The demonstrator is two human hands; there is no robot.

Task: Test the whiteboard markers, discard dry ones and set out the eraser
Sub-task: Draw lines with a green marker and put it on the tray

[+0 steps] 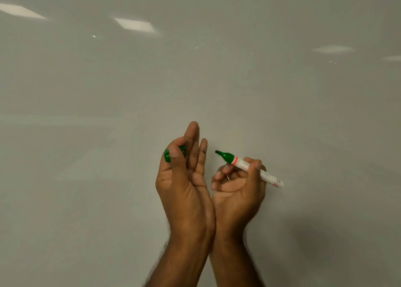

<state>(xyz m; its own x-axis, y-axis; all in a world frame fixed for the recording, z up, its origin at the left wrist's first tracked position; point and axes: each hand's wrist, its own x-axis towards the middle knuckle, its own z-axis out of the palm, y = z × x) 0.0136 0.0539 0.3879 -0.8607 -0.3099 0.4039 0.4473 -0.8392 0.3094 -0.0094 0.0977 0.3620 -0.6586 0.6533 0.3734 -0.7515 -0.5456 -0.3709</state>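
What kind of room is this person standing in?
Probably an office or classroom. A glossy whiteboard fills the view and mirrors rectangular ceiling light panels. The right hand holds an uncapped green marker; the left hand pinches its cap.

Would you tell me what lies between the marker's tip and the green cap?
In the head view, only the left hand's straight fingers separate the marker tip from the cap.

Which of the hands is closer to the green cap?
Left. The left hand pinches the green cap between thumb and fingers. The right hand is off to the cap's right, gripping the uncapped green marker, not touching the cap.
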